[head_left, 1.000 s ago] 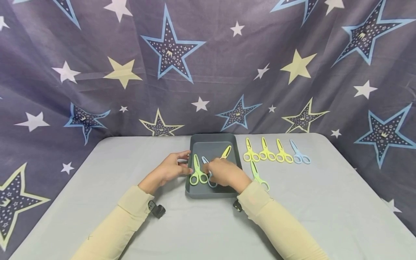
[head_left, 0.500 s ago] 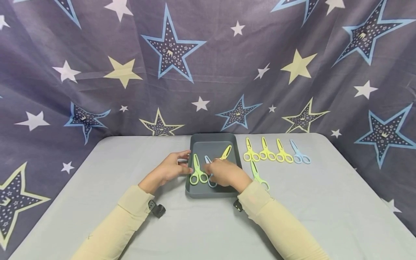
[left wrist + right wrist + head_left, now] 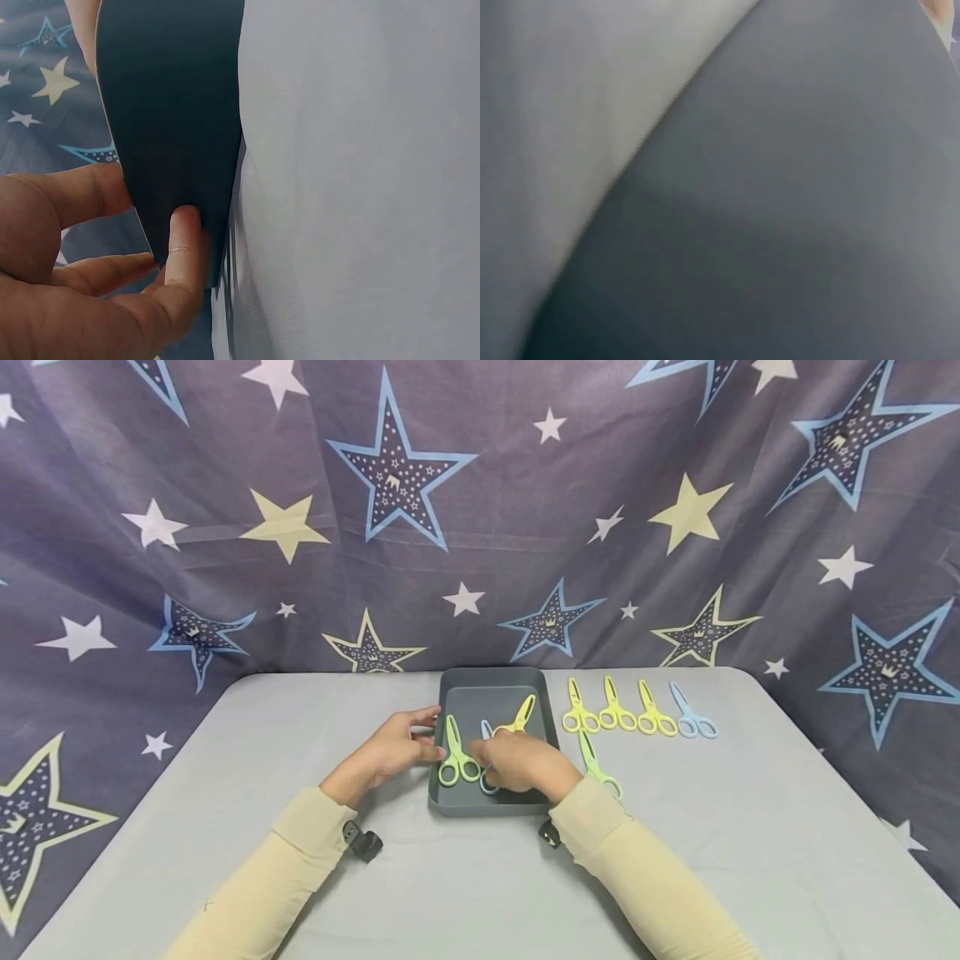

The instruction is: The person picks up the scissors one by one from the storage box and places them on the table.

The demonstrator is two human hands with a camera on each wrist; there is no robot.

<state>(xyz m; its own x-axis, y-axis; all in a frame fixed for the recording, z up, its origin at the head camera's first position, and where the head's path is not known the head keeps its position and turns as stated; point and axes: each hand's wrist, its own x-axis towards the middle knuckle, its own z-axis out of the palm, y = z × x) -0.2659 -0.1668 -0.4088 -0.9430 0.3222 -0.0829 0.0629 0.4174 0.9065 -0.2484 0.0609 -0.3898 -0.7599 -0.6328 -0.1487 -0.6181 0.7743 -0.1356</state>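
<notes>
My left hand (image 3: pixel 392 747) grips the left wall of a dark grey tray (image 3: pixel 487 810); in the left wrist view one finger presses the outer wall while others hook over the rim. Inside the tray, my right hand (image 3: pixel 519 762) pinches blue scissors (image 3: pixel 487 727), covering their middle. To their left lie light-green scissors (image 3: pixel 455 747), points toward the back. Yellow scissors (image 3: pixel 527 710) rest at the tray's right, their handles partly behind the right hand. The right wrist view shows only the tray's outer wall (image 3: pixel 802 187), blurred, and no fingers of the right hand.
Right of the tray, yellow scissors (image 3: pixel 575 708), more yellow pairs and blue scissors (image 3: pixel 692 714) stand in a row on the grey-white tablecloth (image 3: pixel 750 827). Another light-green pair (image 3: pixel 596 768) lies nearer, beside the right wrist. A star-patterned curtain (image 3: pixel 480 543) hangs behind the table.
The blue scissors' tip has shifted right within the tray, away from the green pair, under the right hand. My left hand has stayed at the tray wall.
</notes>
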